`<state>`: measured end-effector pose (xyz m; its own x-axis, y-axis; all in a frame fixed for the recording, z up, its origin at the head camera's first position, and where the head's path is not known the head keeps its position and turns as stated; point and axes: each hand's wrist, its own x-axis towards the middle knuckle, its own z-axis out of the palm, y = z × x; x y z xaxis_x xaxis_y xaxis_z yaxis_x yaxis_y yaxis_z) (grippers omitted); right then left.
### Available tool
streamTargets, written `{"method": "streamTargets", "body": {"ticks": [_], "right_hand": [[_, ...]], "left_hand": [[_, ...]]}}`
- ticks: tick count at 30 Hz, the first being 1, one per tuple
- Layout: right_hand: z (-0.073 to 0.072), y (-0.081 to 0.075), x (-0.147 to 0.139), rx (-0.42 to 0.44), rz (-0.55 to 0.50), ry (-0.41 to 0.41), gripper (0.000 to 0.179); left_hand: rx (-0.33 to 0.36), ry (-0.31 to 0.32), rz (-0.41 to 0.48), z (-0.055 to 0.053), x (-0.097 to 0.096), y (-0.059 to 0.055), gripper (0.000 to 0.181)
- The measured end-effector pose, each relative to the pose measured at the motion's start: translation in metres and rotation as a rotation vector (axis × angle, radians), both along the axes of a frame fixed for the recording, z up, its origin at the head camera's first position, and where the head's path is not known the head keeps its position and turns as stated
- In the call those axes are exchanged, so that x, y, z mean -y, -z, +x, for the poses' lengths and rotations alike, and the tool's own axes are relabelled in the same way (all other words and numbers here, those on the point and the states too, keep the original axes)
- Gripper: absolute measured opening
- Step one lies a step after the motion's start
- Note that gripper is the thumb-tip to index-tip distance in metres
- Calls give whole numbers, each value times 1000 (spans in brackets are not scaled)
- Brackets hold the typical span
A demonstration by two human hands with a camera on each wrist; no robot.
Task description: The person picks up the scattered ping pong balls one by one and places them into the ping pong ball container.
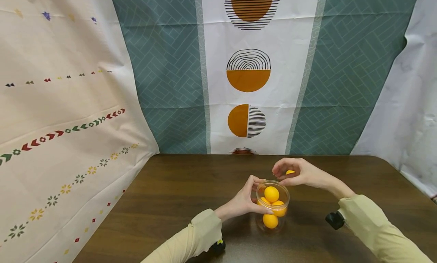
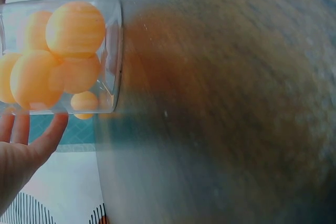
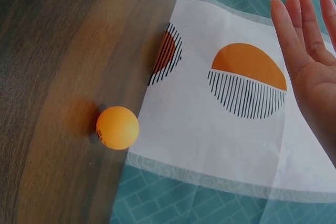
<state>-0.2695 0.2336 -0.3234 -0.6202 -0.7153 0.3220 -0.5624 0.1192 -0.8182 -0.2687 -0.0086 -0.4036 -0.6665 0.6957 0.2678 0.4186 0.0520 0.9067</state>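
Observation:
A clear open-topped jar [image 1: 285,202] stands upright on the table with several orange table tennis balls [image 1: 271,194] in it. My left hand [image 1: 241,202] grips its side, thumb at the front and fingers round the back. In the left wrist view the balls [image 2: 75,29] show through the jar wall [image 2: 113,51]. By the far right of the rim, my right hand [image 1: 297,173] hovers palm inward, fingers loosely curved, with nothing in them. Behind it one more orange ball [image 1: 290,172] is partly hidden; the right wrist view shows this ball [image 3: 117,128] resting on the table.
The dark wooden table [image 1: 191,179] ends at a hanging patterned cloth [image 1: 218,134] at the back. A pale cloth [image 1: 85,115] drapes along the left, another [image 1: 409,96] along the right. Each wrist carries a small black camera [image 1: 335,220].

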Motion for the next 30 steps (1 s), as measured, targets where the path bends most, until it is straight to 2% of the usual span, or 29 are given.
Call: {"method": "streamTargets", "body": {"ticks": [5,12,19,25,30], "right_hand": [[-2,-1,-3,-23,-10,22,32],[-6,3,-9,-39,-4,172,31],[-11,8,-16,-75,-76,275,29],[-14,11,-18,-102,-76,339,31],[-15,14,-21,-113,-79,425,33]], "left_hand": [[0,0,-4,0,0,0,61],[3,-7,-10,-1,0,0,61],[3,-10,-12,0,0,0,62],[4,-2,-8,-1,0,0,61],[0,4,0,-1,0,1,62]]}}
